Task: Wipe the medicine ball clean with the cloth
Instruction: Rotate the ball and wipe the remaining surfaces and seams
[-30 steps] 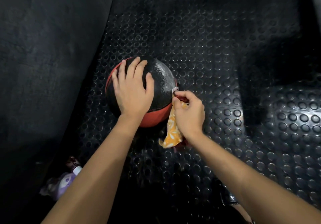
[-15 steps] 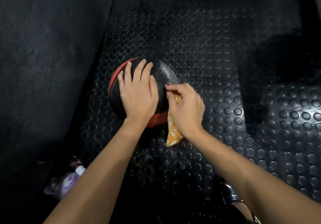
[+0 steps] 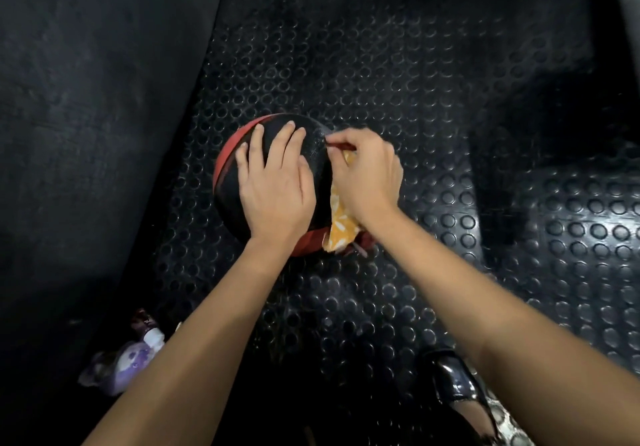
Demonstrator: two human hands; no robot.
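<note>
Medicine ball (image 3: 228,182) steadied under flat left hand (image 3: 277,192); right hand (image 3: 367,175) gripped bunched cloth (image 3: 341,229) against side. Advised firm pressure, overlapping strokes.

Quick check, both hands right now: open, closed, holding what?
Left hand: open, fingers spread flat on the ball.
Right hand: closed, gripping the cloth against the ball's side.

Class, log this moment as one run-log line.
left hand: flat on medicine ball | right hand: pressing cloth to ball's side | floor: studded mat
</note>
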